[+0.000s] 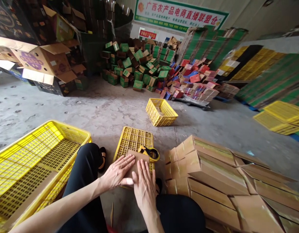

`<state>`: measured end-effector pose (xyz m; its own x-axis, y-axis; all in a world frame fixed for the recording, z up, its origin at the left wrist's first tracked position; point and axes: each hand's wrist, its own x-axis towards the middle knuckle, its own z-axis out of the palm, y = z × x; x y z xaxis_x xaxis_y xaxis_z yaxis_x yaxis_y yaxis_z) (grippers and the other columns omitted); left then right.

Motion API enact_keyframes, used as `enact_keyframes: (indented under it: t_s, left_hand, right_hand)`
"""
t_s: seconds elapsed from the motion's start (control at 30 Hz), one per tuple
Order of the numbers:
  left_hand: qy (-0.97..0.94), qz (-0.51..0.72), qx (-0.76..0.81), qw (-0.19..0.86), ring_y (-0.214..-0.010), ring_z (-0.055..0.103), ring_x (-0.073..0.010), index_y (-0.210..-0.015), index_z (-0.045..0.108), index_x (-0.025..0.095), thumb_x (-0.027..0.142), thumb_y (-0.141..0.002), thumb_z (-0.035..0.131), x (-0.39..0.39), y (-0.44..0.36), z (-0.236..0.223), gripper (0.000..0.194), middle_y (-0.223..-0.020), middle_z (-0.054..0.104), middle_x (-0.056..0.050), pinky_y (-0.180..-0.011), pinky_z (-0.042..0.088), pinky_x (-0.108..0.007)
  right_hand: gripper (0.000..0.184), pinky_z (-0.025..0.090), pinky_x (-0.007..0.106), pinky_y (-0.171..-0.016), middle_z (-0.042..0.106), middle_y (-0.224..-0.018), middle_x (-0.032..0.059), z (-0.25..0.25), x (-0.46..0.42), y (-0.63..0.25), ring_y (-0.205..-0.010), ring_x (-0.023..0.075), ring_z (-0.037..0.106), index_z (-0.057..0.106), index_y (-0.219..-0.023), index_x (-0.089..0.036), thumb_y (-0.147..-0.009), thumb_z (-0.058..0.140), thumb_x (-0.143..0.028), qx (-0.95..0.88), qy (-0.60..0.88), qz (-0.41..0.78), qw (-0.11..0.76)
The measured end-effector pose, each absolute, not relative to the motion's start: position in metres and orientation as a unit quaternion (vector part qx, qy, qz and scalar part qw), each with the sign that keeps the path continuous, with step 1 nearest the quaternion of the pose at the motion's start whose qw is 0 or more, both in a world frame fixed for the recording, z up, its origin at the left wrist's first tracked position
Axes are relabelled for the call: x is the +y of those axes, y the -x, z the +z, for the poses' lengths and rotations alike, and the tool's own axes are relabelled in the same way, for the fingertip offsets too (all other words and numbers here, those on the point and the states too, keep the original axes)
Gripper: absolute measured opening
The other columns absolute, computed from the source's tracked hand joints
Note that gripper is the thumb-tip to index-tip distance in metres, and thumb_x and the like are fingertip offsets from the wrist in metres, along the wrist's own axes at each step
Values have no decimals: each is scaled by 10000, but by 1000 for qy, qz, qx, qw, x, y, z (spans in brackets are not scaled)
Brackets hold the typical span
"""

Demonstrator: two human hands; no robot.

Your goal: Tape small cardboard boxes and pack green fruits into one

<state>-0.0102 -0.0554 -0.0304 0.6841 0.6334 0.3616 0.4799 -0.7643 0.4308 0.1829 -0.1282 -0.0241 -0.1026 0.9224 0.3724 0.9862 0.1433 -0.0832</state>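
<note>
A small brown cardboard box (138, 156) lies on an upturned yellow plastic crate (132, 137) between my knees. My left hand (119, 170) rests flat on its left part, fingers stretched out. Beside it, my right hand (144, 179) lies flat on the right part, fingers extended and close together. The two thumbs nearly meet over the cardboard. A yellow and black tape dispenser (149, 152) sits on the crate just beyond my right fingertips. Much of the box is hidden under my hands.
A large yellow crate (74, 131) with a cardboard piece inside stands at my left. Stacked flattened cartons (212, 168) fill my right side. Ahead on the concrete floor is another yellow crate (162, 118). Green boxes (138, 84) and red boxes (194, 77) are heaped behind.
</note>
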Motion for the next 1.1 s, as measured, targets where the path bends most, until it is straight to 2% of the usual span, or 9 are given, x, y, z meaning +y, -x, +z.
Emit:
enact_keyframes:
  t_s: [0.13,0.27,0.43,0.53,0.67,0.9,1.0,1.1]
  left_hand:
    - [-887,260,357,137,-1584,335,-356,-1697,282,198,804,-971,419,-52,16,-30,956,-1696,372,-158,-1294,318,-538]
    - [-886,278,347,132,-1598,283,-379,-1717,195,169,814,-962,420,-66,14,-33,1018,-1715,321,-180,-1299,320,-534]
    - [-902,269,305,148,-1600,270,-396,-1726,132,184,830,-945,436,-92,14,-33,1058,-1726,309,-174,-1301,316,-561]
    - [-907,255,295,159,-1609,247,-393,-1728,113,191,815,-950,461,-103,17,-30,1057,-1735,291,-165,-1301,317,-562]
    - [-908,251,290,170,-1622,201,-382,-1727,121,192,788,-969,462,-109,22,-29,1023,-1742,280,-153,-1306,317,-552]
    - [-895,257,324,169,-1595,319,-333,-1728,148,257,756,-994,444,-104,48,-29,936,-1732,325,-107,-1287,369,-474]
    - [-887,262,332,183,-1594,324,-327,-1728,147,260,759,-998,416,-104,50,-29,924,-1742,302,-102,-1286,369,-464]
    - [-888,259,319,207,-1614,264,-336,-1729,141,242,782,-993,369,-111,42,-29,941,-1755,266,-110,-1295,350,-481]
  right_hand:
    - [685,381,541,-1210,502,-1631,183,-23,-137,-196,-1509,324,487,318,-1681,-151,-1124,265,-546,-723,661,-101,171]
    - [734,343,599,-1218,459,-1652,213,-29,-146,-182,-1540,372,432,226,-1706,-137,-1112,288,-564,-711,669,-118,180]
    - [695,294,603,-1248,419,-1688,148,-33,-158,-163,-1567,362,391,137,-1723,-188,-1123,284,-506,-731,653,-103,170]
    - [683,290,598,-1258,403,-1698,134,-32,-163,-162,-1569,354,393,134,-1723,-197,-1126,269,-499,-741,645,-87,165]
    - [671,297,646,-1247,389,-1705,128,-27,-162,-166,-1567,370,393,172,-1720,-237,-1122,258,-529,-739,652,-65,158]
    - [625,318,674,-1227,372,-1721,90,-20,-170,-185,-1588,368,352,200,-1712,-317,-1126,304,-507,-748,646,-54,144]
    - [655,330,681,-1214,375,-1719,102,-22,-176,-186,-1594,393,328,184,-1718,-290,-1120,315,-523,-734,658,-67,157]
    - [686,311,664,-1227,402,-1704,111,-27,-182,-170,-1585,393,347,168,-1723,-258,-1114,337,-524,-734,652,-79,171]
